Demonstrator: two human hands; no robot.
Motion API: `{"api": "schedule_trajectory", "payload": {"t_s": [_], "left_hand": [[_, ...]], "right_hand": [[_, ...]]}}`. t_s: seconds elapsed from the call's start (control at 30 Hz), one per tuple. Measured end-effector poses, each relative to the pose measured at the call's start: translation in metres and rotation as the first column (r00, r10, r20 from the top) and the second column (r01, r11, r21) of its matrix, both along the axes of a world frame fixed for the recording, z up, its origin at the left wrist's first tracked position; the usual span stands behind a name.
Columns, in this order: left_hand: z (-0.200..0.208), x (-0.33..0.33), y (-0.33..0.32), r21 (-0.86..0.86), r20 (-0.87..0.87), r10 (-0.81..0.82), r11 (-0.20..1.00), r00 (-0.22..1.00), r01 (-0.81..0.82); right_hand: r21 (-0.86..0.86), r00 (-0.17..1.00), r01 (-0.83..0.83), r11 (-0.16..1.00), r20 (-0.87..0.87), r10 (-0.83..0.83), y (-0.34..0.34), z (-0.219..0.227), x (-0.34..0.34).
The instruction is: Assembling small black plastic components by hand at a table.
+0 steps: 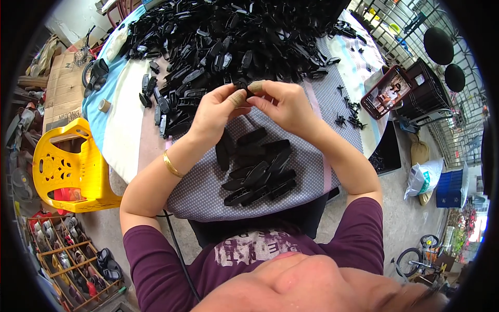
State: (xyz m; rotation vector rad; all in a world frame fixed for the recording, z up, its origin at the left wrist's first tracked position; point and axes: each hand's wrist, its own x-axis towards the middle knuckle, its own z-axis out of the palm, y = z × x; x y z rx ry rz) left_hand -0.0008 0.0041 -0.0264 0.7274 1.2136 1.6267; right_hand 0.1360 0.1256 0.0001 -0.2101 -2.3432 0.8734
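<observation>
My left hand [219,110] and my right hand [285,104] meet over the middle of the table, at the near edge of a large heap. Between their fingertips they pinch a small black plastic part [240,83], mostly hidden by the fingers. Tan tape wraps fingers of both hands. The heap [208,47] is made of long, narrow black plastic pieces, some with shiny faces. A smaller pile [257,174] of similar black pieces lies on the cloth between my forearms and my body.
Small black bits [353,114] lie scattered at the table's right, near a propped phone [387,92]. A tape roll [104,106] sits on the left. A yellow chair [78,166] stands left of the table, a shoe rack [67,260] below it. Bags [423,177] rest on the right floor.
</observation>
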Motion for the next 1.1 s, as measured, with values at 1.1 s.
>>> {"api": "schedule_trajectory", "payload": {"t_s": [1.1], "left_hand": [[0.002,0.002,-0.006,0.125,-0.005,-0.011,0.992,1.000,0.011]], "right_hand": [[-0.420,0.998,-0.059,0.906,-0.020,0.056,-0.006,-0.011,-0.002]]}}
